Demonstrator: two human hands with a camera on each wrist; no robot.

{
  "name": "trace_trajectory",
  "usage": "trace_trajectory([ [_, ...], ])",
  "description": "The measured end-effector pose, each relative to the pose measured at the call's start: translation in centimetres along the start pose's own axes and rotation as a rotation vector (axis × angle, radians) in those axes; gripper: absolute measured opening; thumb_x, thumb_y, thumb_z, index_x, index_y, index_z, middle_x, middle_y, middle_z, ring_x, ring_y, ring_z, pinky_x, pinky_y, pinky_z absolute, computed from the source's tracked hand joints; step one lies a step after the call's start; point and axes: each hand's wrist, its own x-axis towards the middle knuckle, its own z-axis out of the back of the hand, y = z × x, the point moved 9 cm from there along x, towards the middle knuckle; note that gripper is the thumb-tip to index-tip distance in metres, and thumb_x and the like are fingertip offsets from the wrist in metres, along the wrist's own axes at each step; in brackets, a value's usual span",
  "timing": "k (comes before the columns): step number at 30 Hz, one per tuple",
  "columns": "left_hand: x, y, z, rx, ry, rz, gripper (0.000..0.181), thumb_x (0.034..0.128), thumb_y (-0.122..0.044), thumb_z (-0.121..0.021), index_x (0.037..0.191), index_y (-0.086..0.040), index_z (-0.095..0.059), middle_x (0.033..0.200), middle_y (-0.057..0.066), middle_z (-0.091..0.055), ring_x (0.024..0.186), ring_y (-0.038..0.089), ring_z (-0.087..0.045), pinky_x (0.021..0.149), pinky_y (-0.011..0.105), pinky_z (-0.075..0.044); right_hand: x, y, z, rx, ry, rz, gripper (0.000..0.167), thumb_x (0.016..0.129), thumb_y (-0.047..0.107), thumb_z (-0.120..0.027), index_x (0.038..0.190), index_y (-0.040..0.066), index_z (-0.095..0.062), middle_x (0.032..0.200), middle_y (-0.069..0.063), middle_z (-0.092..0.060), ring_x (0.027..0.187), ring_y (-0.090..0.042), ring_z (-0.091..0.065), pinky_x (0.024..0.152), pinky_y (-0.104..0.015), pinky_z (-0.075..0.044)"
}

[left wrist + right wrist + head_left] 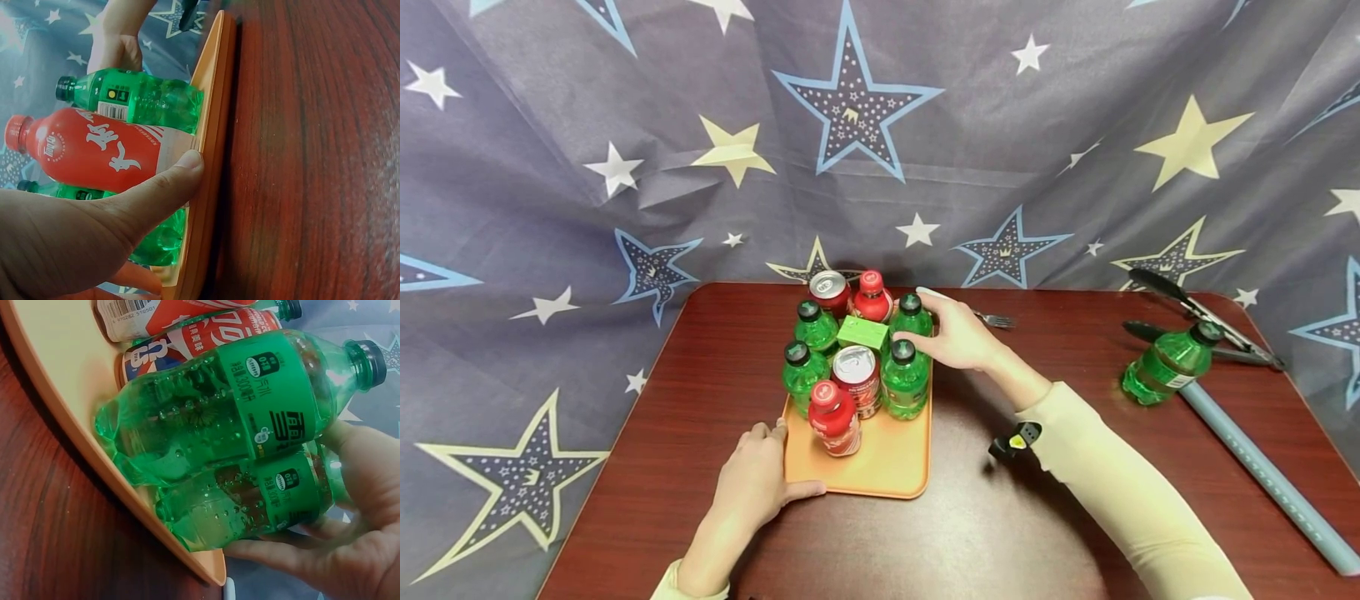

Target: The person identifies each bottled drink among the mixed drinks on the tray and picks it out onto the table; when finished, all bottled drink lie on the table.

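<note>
An orange tray [887, 462] carries several green soda bottles [906, 385], two red-capped bottles [835, 421], two cans [856, 375] and a small green box [862, 332]. My left hand [752, 471] grips the tray's near left corner; in the left wrist view its thumb [165, 181] presses the rim beside a red bottle [100, 150]. At the tray's far right, my right hand [958, 333] holds the rear green bottle [910, 315] between thumb and fingers. In the right wrist view that bottle [250, 503] stands on the tray, partly behind the front green bottle [212, 406].
To the right, another green bottle [1172, 362] leans on black-tipped tongs [1232, 329], near a long grey-blue tube [1270, 475]. A fork [996, 320] lies behind my right hand. A star-patterned cloth [925, 208] hangs at the table's back edge.
</note>
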Motion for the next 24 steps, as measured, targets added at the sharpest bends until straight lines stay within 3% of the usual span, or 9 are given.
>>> trace_trajectory([
  [8, 0.0, 0.0, 0.0, -0.001, -0.001, -0.003, 0.119, 0.0582, -0.063, -0.098, 0.141, 0.013, -0.058, 0.107, 0.025, -0.065, 0.097, 0.042, -0.066, 0.074, 0.06, -0.061, 0.1, 0.4, 0.2, 0.019, -0.01, 0.03, 0.038, 0.095, 0.027, -0.082, 0.128, 0.011, -0.071, 0.121, -0.002, -0.075, 0.11, -0.018, -0.072, 0.098, -0.043, -0.058],
  [12, 0.0, 0.0, 0.0, -0.003, -0.004, -0.007, 0.119, 0.058, -0.063, -0.098, 0.14, 0.014, -0.058, 0.106, 0.024, -0.065, 0.097, 0.042, -0.066, 0.074, 0.06, -0.061, 0.1, 0.4, 0.5, 0.004, -0.021, 0.01, 0.039, 0.096, 0.028, -0.081, 0.13, 0.012, -0.07, 0.118, -0.002, -0.077, 0.107, -0.018, -0.074, 0.096, -0.042, -0.059],
  [24, 0.0, -0.1, 0.0, 0.006, 0.001, -0.011, 0.12, 0.0581, -0.063, -0.098, 0.14, 0.014, -0.058, 0.106, 0.025, -0.065, 0.097, 0.043, -0.066, 0.075, 0.06, -0.061, 0.0, 1.6, 4.1, -0.038, -0.059, -0.008, 0.043, 0.096, 0.027, -0.081, 0.135, 0.012, -0.068, 0.111, -0.004, -0.077, 0.098, -0.02, -0.073, 0.09, -0.042, -0.058],
])
